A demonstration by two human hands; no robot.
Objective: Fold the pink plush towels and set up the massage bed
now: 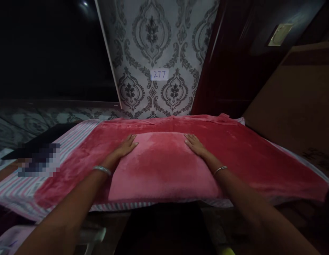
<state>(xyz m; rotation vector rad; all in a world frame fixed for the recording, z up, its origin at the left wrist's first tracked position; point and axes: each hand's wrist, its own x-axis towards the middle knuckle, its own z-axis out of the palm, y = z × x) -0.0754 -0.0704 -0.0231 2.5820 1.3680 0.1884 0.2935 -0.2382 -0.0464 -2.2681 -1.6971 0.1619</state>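
Observation:
A folded pink plush cloth (164,166), perhaps a fleece garment or blanket, lies on top of a larger red plush blanket (249,152). My left hand (127,145) rests flat at the upper left corner of the folded piece, fingers stretched out. At its upper right corner lies my right hand (194,143), also flat with the fingers extended. Both palms press down on the fabric and neither grips it. Beneath the red blanket, a striped cloth (79,136) shows along the left side and the front edge.
A dark television screen (53,53) stands at the back left. Behind the table is patterned wallpaper (151,32) with a paper label (159,74) reading 277. A large cardboard box (299,106) stands on the right. Part of another person's arm (5,171) shows at the left edge.

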